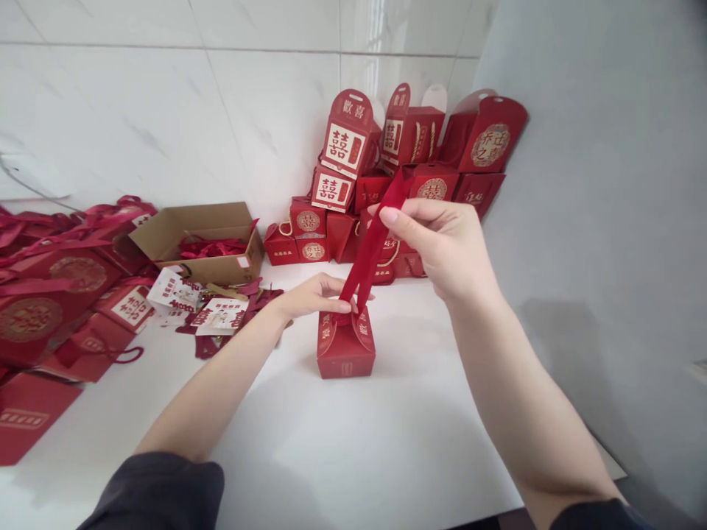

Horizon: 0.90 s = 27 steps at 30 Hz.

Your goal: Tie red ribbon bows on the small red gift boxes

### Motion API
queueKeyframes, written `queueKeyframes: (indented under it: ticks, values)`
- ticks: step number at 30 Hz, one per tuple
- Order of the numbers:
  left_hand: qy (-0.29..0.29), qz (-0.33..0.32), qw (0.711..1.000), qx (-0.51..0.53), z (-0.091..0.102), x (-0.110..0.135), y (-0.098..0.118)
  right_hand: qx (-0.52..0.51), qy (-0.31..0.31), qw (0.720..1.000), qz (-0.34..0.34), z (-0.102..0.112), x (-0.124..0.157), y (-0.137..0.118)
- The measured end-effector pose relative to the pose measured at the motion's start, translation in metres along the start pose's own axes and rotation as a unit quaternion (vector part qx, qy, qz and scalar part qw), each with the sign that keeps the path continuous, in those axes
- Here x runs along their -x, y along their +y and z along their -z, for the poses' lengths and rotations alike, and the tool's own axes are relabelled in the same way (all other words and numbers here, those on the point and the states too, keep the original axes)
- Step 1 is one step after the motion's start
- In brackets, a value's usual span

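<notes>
A small red gift box (345, 352) with gold lettering stands on the white table (353, 449) in the middle. A dark red ribbon (371, 250) rises from its top, slanting up to the right. My right hand (442, 246) pinches the ribbon's upper part above the box. My left hand (312, 294) rests at the box's top, its fingers closed round the ribbon's lower end.
A pile of red gift boxes (398, 177) leans against the tiled back wall. An open cardboard box (199, 239) with ribbons sits at left, with printed cards (221, 316) in front. Flat red bags (44, 309) cover the far left. A grey wall (607, 221) stands at right.
</notes>
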<state>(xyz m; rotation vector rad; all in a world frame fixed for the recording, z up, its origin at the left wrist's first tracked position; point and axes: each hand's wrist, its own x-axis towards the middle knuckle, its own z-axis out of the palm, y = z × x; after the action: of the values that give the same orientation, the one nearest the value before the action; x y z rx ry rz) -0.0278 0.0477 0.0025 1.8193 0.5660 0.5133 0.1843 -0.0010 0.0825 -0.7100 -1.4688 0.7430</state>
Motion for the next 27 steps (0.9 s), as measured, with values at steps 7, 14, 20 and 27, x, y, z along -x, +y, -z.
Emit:
queueKeyframes:
  ticks: [7, 14, 20, 27]
  values:
    - [-0.018, -0.012, 1.000, -0.001, -0.008, 0.008, -0.028, 0.026, 0.007, 1.000, -0.010, -0.002, -0.010, -0.005]
    - [-0.027, -0.044, 0.997, -0.050, -0.019, 0.009, -0.029, 0.019, 0.007, 1.000, -0.022, -0.004, -0.003, 0.006]
    - [-0.014, -0.009, 0.999, -0.045, -0.029, 0.007, -0.034, 0.015, 0.008, 1.000, -0.023, 0.000, 0.002, 0.003]
    - [-0.006, -0.010, 0.999, -0.052, -0.032, 0.006, -0.036, 0.053, 0.031, 0.998, -0.009, 0.006, -0.003, 0.011]
